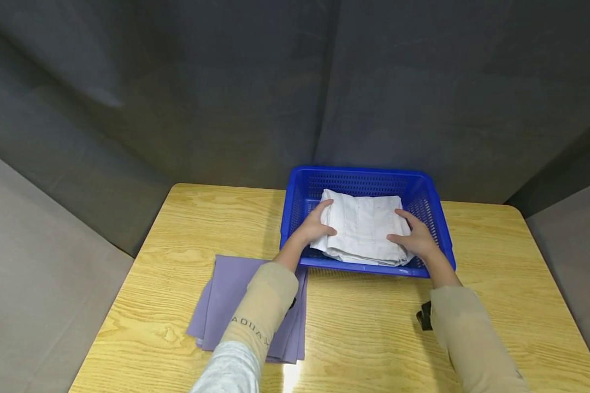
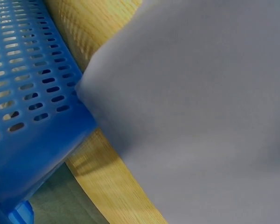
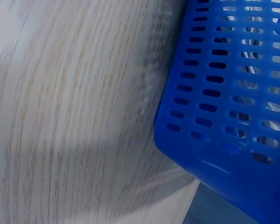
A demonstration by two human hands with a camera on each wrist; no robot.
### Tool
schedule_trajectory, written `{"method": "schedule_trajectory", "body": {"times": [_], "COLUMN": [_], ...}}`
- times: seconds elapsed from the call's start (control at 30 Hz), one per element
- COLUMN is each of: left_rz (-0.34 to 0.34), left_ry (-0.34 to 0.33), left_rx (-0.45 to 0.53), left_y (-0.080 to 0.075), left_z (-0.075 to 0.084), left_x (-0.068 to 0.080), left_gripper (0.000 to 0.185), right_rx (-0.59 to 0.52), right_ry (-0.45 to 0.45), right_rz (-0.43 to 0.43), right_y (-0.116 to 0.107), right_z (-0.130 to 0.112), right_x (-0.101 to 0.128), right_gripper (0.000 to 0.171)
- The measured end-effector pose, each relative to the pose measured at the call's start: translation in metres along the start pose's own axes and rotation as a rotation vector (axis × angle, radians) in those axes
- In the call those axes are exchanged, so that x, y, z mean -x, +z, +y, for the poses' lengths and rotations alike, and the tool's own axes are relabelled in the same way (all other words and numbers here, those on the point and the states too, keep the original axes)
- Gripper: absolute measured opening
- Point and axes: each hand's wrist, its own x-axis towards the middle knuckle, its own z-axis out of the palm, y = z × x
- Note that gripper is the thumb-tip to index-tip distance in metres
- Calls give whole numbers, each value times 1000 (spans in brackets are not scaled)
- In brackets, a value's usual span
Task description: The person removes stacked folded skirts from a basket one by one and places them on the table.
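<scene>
Both hands are holding a folded white cloth stack inside the blue perforated plastic basket. The left hand is gripping its left edge, thumb on top; the right hand is curling round the right edge, keeping the folds together. A flat purple cloth is lying on the light wooden table, just beside the basket.

Head view high, looking down at the table, wrist views close, sharing the blue basket.
</scene>
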Motion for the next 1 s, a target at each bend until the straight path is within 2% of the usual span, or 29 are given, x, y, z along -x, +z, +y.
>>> {"method": "schedule_trajectory", "body": {"times": [0.6,1.0], "left_rz": [24,37], "left_ry": [-1,43], "left_rx": [17,75], "left_y": [-4,-10], "left_z": [7,19], "left_x": [6,10], "left_gripper": [85,85], "right_rx": [-16,-53], "right_ry": [-60,-83], "right_rz": [35,51], "right_y": [-8,-16], "right_z": [-14,-18], "right_x": [12,18], "right_gripper": [73,74]}}
